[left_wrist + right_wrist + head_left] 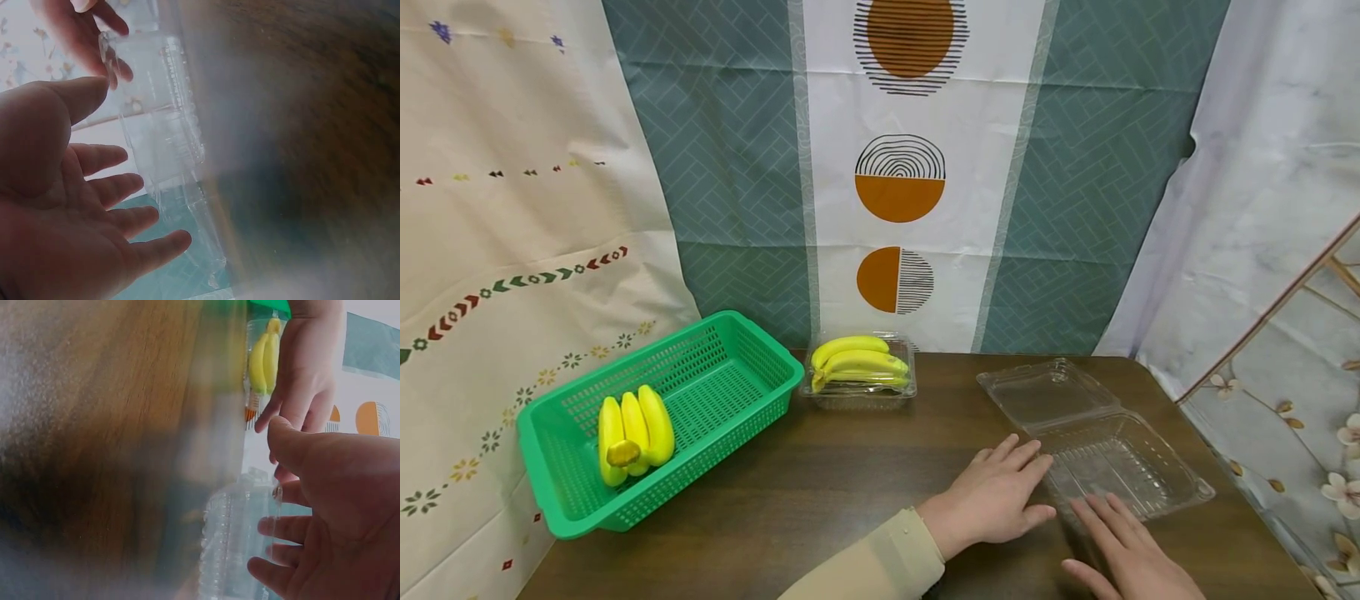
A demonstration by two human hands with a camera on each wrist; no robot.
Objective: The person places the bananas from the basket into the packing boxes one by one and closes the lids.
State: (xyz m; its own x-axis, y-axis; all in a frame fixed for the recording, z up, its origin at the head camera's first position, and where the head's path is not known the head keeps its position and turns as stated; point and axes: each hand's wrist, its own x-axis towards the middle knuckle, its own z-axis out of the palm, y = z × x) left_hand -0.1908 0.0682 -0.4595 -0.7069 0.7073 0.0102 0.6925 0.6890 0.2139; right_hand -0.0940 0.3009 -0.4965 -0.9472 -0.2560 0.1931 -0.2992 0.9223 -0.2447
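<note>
A clear plastic clamshell container [1112, 467] lies on the right of the table, its lid [1048, 396] folded back toward the wall. My left hand [992, 492] is at the container's left edge, fingers spread. At the near edge is my right hand [1127, 550], fingers extended with the tips right at the rim. Both wrist views show straight, parted fingers and nothing gripped. A second clear container [898, 346] at the back middle holds a bunch of bananas [857, 362]. Another bunch of bananas [636, 433] lies in the green basket [775, 408] at the left.
The brown wooden table [842, 475] runs back to a patterned curtain [737, 167]. A cream cloth [512, 250] hangs on the left, and a floral white cloth [1285, 375] borders the table on the right.
</note>
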